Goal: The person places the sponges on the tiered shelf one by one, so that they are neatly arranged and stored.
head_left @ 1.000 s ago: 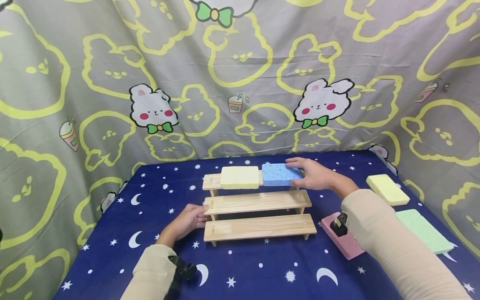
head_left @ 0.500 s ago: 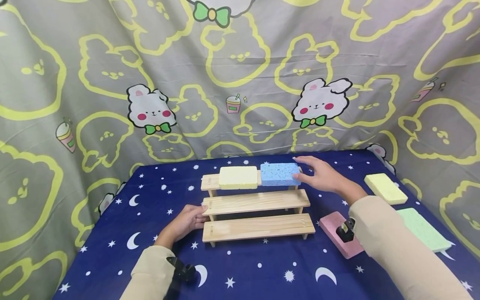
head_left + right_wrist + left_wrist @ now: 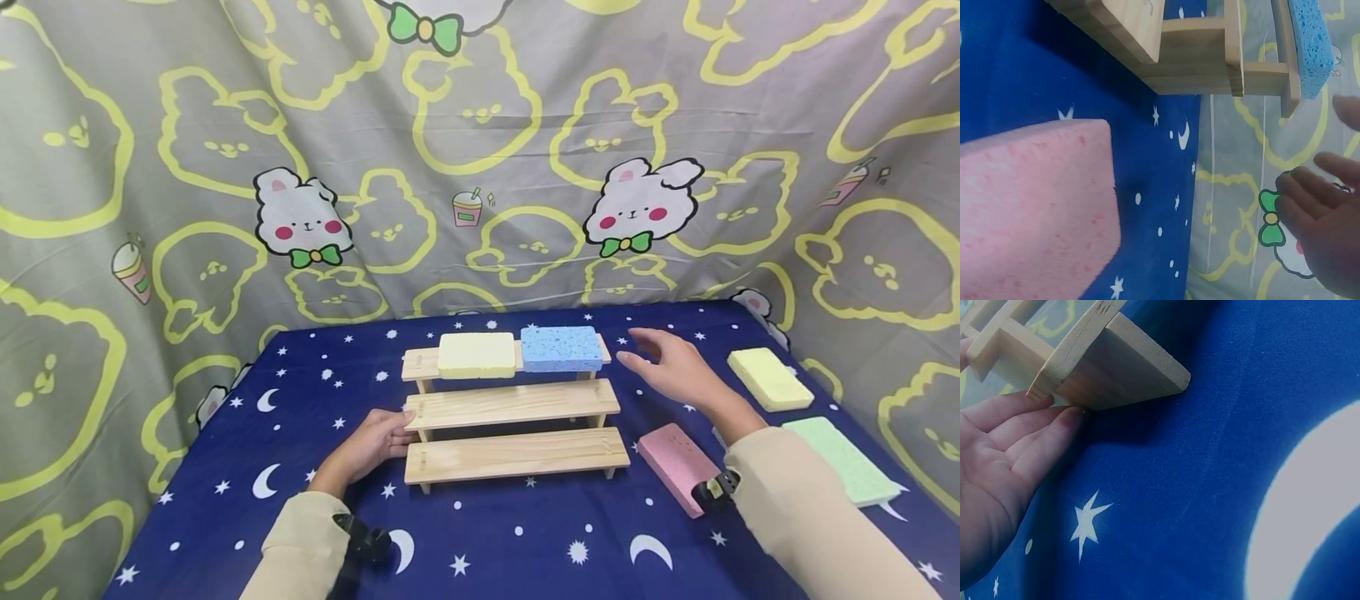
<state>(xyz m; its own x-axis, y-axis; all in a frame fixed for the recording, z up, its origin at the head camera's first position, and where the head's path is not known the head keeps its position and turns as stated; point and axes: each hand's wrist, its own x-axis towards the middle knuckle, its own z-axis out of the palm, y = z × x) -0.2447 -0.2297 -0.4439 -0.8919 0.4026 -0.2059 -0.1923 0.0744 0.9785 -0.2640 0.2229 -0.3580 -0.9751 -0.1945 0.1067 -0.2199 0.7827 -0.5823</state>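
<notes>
A three-tier wooden display rack (image 3: 517, 454) stands on the star-patterned cloth. On its top tier lie a pale yellow sponge (image 3: 477, 356) and, to the right of it, a blue sponge (image 3: 561, 348). My left hand (image 3: 371, 446) holds the rack's left end, thumb on the middle tier and fingers against the side below. In the left wrist view those fingers (image 3: 1041, 434) touch the wood. My right hand (image 3: 671, 367) hovers just right of the blue sponge, apart from it, thumb and fingers spread with nothing between them.
Right of the rack, a pink sponge (image 3: 678, 467) lies on the blue cloth (image 3: 480, 542), partly behind the wrist camera. Farther right are another yellow sponge (image 3: 770, 379) and a green sponge (image 3: 843, 458), partly covered by the sleeve. A patterned curtain (image 3: 360, 125) hangs behind.
My right hand has let go of the blue sponge and drawn away to the right. The blue sponge stays on the top tier. My left hand has kept its place.
</notes>
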